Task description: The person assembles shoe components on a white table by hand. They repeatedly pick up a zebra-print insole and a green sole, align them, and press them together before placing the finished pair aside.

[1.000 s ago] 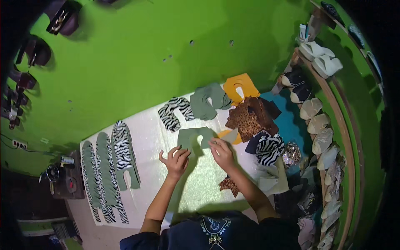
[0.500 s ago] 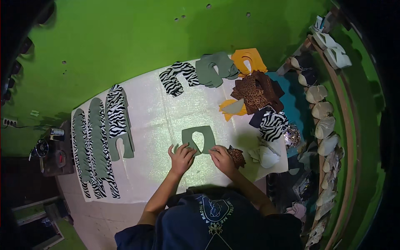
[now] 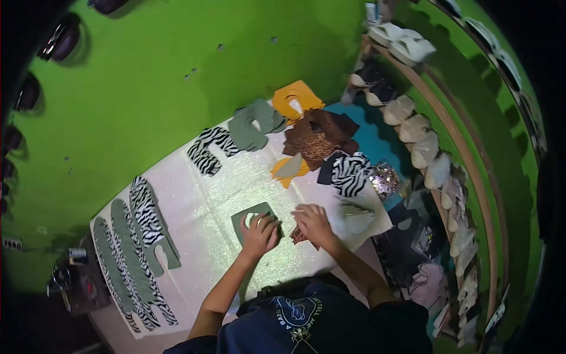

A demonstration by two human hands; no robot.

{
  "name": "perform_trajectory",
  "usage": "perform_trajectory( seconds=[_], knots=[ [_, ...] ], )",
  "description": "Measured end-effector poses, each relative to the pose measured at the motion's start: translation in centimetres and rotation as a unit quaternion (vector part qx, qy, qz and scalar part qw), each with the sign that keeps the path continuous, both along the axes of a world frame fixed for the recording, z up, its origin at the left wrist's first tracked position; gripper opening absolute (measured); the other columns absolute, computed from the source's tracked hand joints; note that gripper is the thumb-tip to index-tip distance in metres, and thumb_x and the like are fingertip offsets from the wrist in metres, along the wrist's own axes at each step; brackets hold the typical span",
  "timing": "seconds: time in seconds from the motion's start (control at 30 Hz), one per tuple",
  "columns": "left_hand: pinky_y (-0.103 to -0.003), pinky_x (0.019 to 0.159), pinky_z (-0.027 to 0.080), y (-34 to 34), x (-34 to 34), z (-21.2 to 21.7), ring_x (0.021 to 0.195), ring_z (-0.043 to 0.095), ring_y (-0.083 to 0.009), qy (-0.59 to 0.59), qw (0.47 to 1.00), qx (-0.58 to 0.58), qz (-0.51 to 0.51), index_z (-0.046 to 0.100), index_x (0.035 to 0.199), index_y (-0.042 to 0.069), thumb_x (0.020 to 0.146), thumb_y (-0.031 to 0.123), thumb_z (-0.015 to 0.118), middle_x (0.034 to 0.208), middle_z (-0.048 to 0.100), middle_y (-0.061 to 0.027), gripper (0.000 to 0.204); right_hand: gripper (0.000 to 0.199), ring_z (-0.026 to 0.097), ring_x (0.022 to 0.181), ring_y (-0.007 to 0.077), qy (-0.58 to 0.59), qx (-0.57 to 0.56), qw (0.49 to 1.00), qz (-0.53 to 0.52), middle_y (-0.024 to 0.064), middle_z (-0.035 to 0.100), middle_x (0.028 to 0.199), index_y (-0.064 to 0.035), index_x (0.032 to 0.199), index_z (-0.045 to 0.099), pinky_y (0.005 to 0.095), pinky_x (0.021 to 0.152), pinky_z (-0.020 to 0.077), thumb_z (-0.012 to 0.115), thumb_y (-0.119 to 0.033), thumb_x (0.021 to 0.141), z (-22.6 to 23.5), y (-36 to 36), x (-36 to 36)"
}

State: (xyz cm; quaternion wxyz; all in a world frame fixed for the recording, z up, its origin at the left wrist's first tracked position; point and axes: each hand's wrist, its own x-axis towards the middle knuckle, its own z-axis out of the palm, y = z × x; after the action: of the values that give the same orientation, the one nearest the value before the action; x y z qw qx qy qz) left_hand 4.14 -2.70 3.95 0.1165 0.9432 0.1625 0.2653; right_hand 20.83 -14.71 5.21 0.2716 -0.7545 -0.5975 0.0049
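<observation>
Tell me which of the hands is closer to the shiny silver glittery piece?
Right. The right hand lies between the green cutout and the glittery piece, apart from it. The left hand rests on the green cutout, farther away.

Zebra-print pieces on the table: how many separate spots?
3: a row at the left edge, one near the wall, one at right by the brown stack. Overlaps may hide more.

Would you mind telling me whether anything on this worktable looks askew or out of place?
Mostly tidy: the striped and green cut pieces lie in neat rows. Only the brown patterned pile looks jumbled, its pieces overlapping at odd angles. Both hands rest near a flat green piece.
</observation>
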Motion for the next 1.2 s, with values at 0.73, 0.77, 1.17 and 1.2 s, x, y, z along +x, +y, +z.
perform_trajectory(
  seconds=[0.73, 0.77, 1.17, 1.2],
  knots=[
    [-0.053, 0.095, 0.021, -4.0, 19.9, 0.0, 0.118, 0.037, -0.0276, 0.106, 0.976, 0.03, -0.187, 0.053, 0.112, 0.004, 0.07, 0.021, 0.053, 0.121, 0.047, -0.0076, 0.045, 0.092, 0.035, 0.115, 0.0338, 0.001, -0.117, 0.92, -0.373, 0.019, 0.034, 0.128, 0.0038, 0.126, 0.031, 0.044, 0.094, 0.0283, 0.074, -0.041, 0.059, -0.6, -4.6, 10.4],
    [-0.054, 0.095, 0.021, -3.9, 19.9, 0.1, 0.118, 0.036, -0.0279, 0.105, 0.976, 0.032, -0.189, 0.053, 0.112, 0.004, 0.07, 0.021, 0.053, 0.122, 0.047, -0.0073, 0.045, 0.092, 0.034, 0.115, 0.034, 0.0, -0.119, 0.919, -0.375, 0.0195, 0.034, 0.128, 0.0041, 0.127, 0.03, 0.0443, 0.094, 0.0279, 0.074, -0.041, 0.059, -0.6, -4.5, 10.3],
    [-0.061, 0.093, 0.02, -2.5, 19.7, -0.1, 0.121, 0.034, -0.0282, 0.178, 0.961, 0.054, -0.206, 0.051, 0.12, 0.011, 0.073, 0.021, 0.052, 0.132, 0.039, 0.0016, 0.048, 0.094, 0.034, 0.115, 0.0345, -0.002, -0.125, 0.912, -0.39, 0.0222, 0.032, 0.129, 0.0048, 0.128, 0.028, 0.0446, 0.093, 0.0264, 0.072, -0.044, 0.06, -0.5, -3.8, 10.0],
    [-0.062, 0.093, 0.02, -2.5, 19.7, 0.0, 0.121, 0.033, -0.0281, 0.175, 0.961, 0.056, -0.208, 0.051, 0.119, 0.012, 0.074, 0.021, 0.05, 0.132, 0.04, 0.0021, 0.046, 0.094, 0.034, 0.115, 0.0344, -0.006, -0.124, 0.911, -0.392, 0.0222, 0.032, 0.129, 0.0049, 0.128, 0.028, 0.0447, 0.093, 0.0263, 0.072, -0.044, 0.061, -0.7, -3.8, 10.0]
  ],
)
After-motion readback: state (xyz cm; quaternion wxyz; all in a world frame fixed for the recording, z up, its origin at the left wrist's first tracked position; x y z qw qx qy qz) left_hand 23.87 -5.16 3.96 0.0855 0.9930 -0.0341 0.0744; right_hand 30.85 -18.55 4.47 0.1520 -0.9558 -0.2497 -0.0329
